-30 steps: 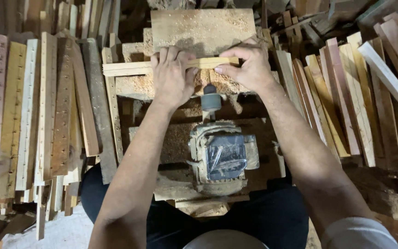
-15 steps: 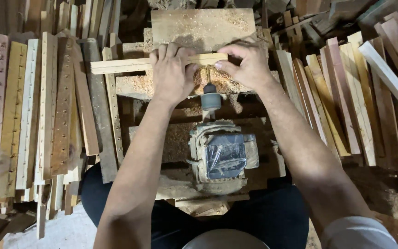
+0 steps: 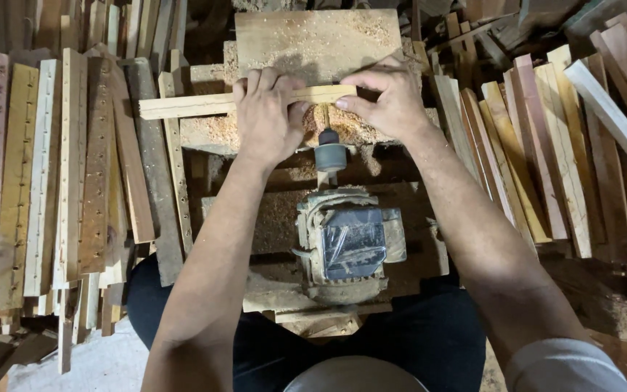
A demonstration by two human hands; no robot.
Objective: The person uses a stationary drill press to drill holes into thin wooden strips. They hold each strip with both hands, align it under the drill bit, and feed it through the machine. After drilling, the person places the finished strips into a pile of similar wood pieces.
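A long pale wooden strip (image 3: 212, 104) lies across the near edge of a dusty wooden block (image 3: 317, 40). The left hand (image 3: 266, 116) presses down on its middle. The right hand (image 3: 390, 98) pinches its right end. Just below sits a grey dusty motor (image 3: 350, 243) with a drill bit (image 3: 326, 120). Drilled wooden slats (image 3: 30, 174) stand at the left.

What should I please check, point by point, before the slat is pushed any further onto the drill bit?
1. Left hand flat on the wooden slat: ok.
2. Right hand pinching the slat's other end: ok.
3. Fingers clear of the drill bit: not ok, very close.
4. Chuck lined up with the slat: ok.
5. Motor running: cannot tell.
6. Sawdust-covered board supports the slat: ok.
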